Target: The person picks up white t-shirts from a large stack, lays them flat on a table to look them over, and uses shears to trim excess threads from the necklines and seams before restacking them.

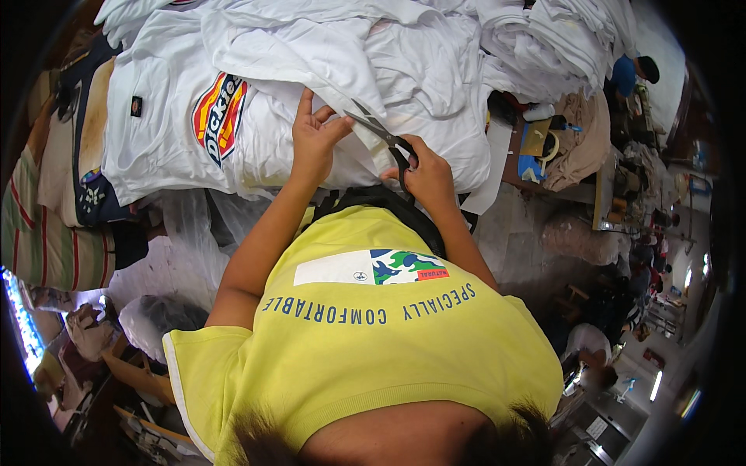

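Black-handled scissors (382,133) are in my right hand (429,175), with fingers through the handle loops. Their blades point up and left over white cloth and look slightly apart. Close to the blade tips, my left hand (314,146) grips the edge of a white T-shirt (342,66), index finger raised and thumb toward the blades. Some of the pinched cloth is hidden by the fingers. Under and left of it lies another white T-shirt (155,85) with a red, yellow and dark blue printed emblem (218,118).
More white garments (552,43) are heaped at the far right. A tape roll (550,146) lies on a cluttered surface at right, near brown cloth (581,144). Striped cloth (54,233) hangs at left. A clear plastic bag (159,322) sits lower left. Other people (625,75) are at right.
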Tool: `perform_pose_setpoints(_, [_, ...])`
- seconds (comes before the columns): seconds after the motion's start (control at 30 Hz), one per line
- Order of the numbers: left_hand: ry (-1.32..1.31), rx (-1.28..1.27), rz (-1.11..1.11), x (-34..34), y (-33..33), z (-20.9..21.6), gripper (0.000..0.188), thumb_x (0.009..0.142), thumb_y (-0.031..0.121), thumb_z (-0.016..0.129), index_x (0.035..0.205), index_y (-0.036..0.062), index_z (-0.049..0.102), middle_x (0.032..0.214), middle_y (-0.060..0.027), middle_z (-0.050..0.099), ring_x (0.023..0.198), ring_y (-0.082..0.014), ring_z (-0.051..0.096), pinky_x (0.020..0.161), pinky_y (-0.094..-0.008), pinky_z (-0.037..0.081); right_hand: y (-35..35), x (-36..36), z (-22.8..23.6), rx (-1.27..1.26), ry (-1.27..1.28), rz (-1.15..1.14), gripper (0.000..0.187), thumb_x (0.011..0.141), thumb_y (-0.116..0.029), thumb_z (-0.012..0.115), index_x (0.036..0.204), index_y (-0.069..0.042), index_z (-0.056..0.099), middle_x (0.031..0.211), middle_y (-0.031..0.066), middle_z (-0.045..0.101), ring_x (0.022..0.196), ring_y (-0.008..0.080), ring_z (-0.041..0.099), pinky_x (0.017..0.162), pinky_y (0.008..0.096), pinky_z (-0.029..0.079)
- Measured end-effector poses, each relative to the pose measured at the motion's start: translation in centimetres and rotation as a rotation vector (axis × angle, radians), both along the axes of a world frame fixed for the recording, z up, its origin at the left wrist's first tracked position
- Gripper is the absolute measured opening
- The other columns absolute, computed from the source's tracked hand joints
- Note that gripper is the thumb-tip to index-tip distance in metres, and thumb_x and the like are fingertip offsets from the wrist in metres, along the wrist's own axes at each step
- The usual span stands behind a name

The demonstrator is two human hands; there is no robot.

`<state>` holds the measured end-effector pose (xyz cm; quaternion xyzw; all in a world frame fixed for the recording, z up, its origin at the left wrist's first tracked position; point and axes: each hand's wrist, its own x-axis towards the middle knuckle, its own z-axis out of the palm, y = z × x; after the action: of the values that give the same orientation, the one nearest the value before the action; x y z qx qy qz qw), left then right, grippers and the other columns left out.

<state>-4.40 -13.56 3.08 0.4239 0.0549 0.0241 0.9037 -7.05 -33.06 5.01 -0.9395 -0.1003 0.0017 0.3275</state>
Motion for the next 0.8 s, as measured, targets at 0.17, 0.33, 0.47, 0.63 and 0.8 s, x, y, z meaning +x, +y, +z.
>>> perform_pose_setpoints(0.17, [-0.042,0.048,0.002,-0.2,-0.1,-0.7,0.085,0.075,-0.008,0.062,0.140,0.0008,0.008,0.105,-0.0160,0.057,0.086,-0.0146,0.061,0.075,-0.0228,0.049,1.5,0.7,1.6,-0.038,0.014,0.004,0.067,0.053,-0.042,0.080,0.106,-0.009,0.055,0.060,0.0058,0.052,0.054,0.0235,0.057,0.051,0.0344,0.043])
perform_pose_setpoints(0.33, [-0.010,0.026,-0.012,-0.2,0.0,0.0,0.074,0.077,-0.005,0.061,0.137,0.0006,0.018,0.104,-0.0143,0.058,0.088,-0.0152,0.060,0.076,-0.0254,0.049,1.0,0.2,0.4,-0.019,0.030,-0.007,0.056,0.058,-0.034,0.080,0.103,-0.010,0.056,0.059,0.0090,0.056,0.056,0.0270,0.059,0.052,0.0359,0.044])
perform_pose_setpoints(0.47, [0.067,-0.024,-0.035,0.9,0.9,-0.1,0.059,0.078,-0.004,0.059,0.130,0.0040,0.031,0.102,-0.0108,0.060,0.089,-0.0161,0.060,0.077,-0.0283,0.049,0.5,-0.3,-0.7,0.007,0.020,-0.019,0.048,0.061,-0.027,0.079,0.100,-0.009,0.056,0.057,0.0116,0.057,0.056,0.0304,0.060,0.053,0.0370,0.045])
perform_pose_setpoints(0.63, [0.011,0.015,-0.045,0.9,1.5,-0.8,0.058,0.077,-0.005,0.059,0.128,0.0064,0.034,0.102,-0.0097,0.061,0.089,-0.0156,0.060,0.077,-0.0289,0.050,1.8,0.3,1.7,-0.072,0.043,-0.017,0.057,0.058,-0.034,0.078,0.104,-0.008,0.055,0.077,0.0125,0.062,0.069,0.0294,0.062,0.058,0.0365,0.046])
perform_pose_setpoints(0.8, [-0.025,0.045,-0.066,0.8,1.7,-0.8,0.061,0.077,-0.007,0.059,0.130,0.0084,0.033,0.103,-0.0101,0.060,0.088,-0.0151,0.061,0.076,-0.0290,0.051,2.3,1.1,0.7,-0.030,-0.125,0.015,0.071,0.050,-0.041,0.081,0.110,-0.013,0.055,0.060,0.0028,0.043,0.053,0.0204,0.049,0.051,0.0326,0.041])
